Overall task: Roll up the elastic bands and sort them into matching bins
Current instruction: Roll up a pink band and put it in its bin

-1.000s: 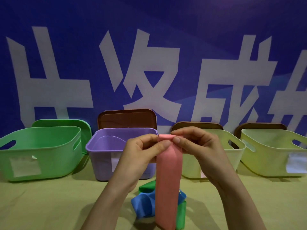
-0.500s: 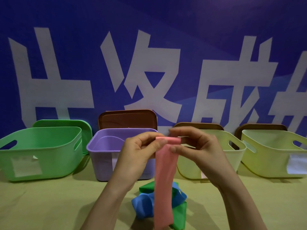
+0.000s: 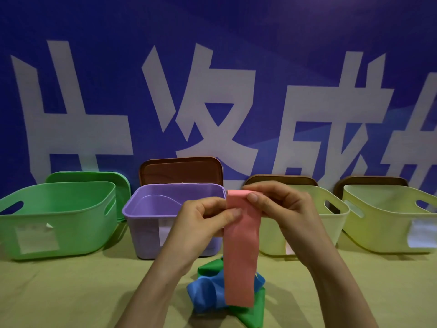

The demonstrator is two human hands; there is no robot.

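My L hand (image 3: 203, 223) & R hand (image 3: 281, 204) pinch the folded top of the long flat pink elastic band (image 3: 241, 256), which hangs just before the lilac plastic bin (image 3: 146, 233). I should roll tight, w/ edges square.

Pink band (image 3: 240, 256) hangs, top rolled; blue band (image 3: 203, 294) perhaps tangled below.

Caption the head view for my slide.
Left hand and right hand pinch the pink band at its rolled top.
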